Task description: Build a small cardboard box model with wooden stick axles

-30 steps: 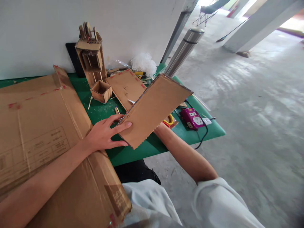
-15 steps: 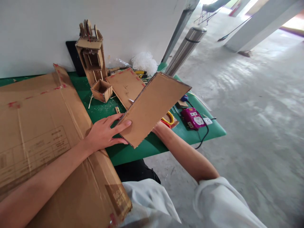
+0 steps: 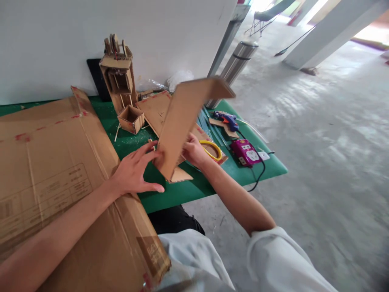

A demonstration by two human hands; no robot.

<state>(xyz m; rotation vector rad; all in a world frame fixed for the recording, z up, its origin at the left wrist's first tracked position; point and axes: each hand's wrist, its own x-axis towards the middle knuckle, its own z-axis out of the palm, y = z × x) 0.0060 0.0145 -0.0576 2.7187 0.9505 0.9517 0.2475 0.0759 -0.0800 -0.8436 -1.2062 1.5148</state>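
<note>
I hold a brown cardboard panel (image 3: 182,121) tilted steeply up over the green table (image 3: 188,190); it is blurred by motion. My left hand (image 3: 133,170) touches its lower left edge with fingers spread. My right hand (image 3: 193,151) grips the panel's lower edge from behind, fingers curled round it. Another flat cardboard piece (image 3: 154,109) lies on the table beneath and behind the panel.
A large flattened carton (image 3: 45,162) covers the table's left side under my left forearm. A cardboard model tower (image 3: 117,77) and small open cardboard box (image 3: 131,119) stand at the back. A yellow tape ring (image 3: 211,149), blue glue gun (image 3: 226,118) and pink power strip (image 3: 244,150) lie right.
The panel has swung from lying nearly flat to steeply upright. My right hand, hidden before, now shows at its lower edge. The glue gun and tape ring have come into view.
</note>
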